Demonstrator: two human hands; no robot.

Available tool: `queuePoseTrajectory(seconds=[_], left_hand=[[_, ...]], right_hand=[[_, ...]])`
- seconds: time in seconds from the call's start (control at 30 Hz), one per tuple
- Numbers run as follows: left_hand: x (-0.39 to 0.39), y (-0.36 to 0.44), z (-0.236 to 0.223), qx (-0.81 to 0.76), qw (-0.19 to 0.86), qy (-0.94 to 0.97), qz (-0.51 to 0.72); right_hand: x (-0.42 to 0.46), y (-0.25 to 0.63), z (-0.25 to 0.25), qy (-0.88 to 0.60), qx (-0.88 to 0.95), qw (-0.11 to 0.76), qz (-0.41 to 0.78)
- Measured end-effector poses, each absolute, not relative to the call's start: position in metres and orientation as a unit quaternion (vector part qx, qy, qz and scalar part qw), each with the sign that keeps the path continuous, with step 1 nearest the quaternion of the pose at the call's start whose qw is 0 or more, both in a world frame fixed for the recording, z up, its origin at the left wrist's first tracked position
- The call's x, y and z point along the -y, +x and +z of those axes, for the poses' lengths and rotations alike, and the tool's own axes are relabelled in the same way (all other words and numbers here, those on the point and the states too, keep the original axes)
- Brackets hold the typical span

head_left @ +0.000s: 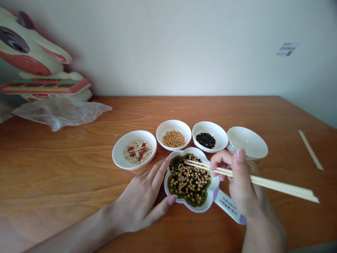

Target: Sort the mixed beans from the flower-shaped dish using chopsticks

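My right hand (243, 182) is closed around a pair of wooden chopsticks (279, 185), whose tips touch the beans in a white flower-shaped dish (215, 182). Green, black and yellow beans (190, 177) lie mixed in it. At the dish's left side, my left hand (147, 196) grips the edge, fingers at the upper rim and thumb at the lower. Behind the dish stand white bowls: one of peanuts (138, 152), one of yellow soybeans (173, 139), one of black beans (205, 140). No contents show in the rightmost bowl (247, 142), partly behind my right hand.
A printed label strip (230, 207) lies along the dish's handle. At the back left are a cow-shaped toy keyboard (47, 86) and a crumpled clear plastic bag (63, 112). A paper strip (310, 150) lies at the right. A wall (171, 49) closes off the table's back.
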State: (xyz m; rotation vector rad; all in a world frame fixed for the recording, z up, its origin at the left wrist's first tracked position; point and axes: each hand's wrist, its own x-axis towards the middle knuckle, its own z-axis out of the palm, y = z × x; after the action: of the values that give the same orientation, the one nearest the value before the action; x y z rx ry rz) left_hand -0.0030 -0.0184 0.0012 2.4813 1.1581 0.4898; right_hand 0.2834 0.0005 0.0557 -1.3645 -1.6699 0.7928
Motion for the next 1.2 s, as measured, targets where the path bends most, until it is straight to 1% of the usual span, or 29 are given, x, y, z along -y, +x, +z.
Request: queuePoseTrajectory(seconds=[0.23, 0.4, 0.8, 1.2], left_hand=[[0.018, -0.003, 0.002, -0.406, 0.183, 0.878, 0.177], [0.018, -0.003, 0.003, -0.399, 0.179, 0.879, 0.188], [0.017, -0.002, 0.003, -0.399, 0.190, 0.877, 0.188], [0.018, -0.003, 0.003, -0.399, 0.182, 0.880, 0.183]], right_hand=[[0.002, 0.288, 0.054, -0.512, 0.644, 0.422, 0.382], [0.002, 0.285, 0.053, -0.492, 0.652, 0.421, 0.394], [0.002, 0.273, 0.056, -0.493, 0.675, 0.380, 0.396], [0.001, 0.277, 0.056, -0.485, 0.680, 0.418, 0.358]])
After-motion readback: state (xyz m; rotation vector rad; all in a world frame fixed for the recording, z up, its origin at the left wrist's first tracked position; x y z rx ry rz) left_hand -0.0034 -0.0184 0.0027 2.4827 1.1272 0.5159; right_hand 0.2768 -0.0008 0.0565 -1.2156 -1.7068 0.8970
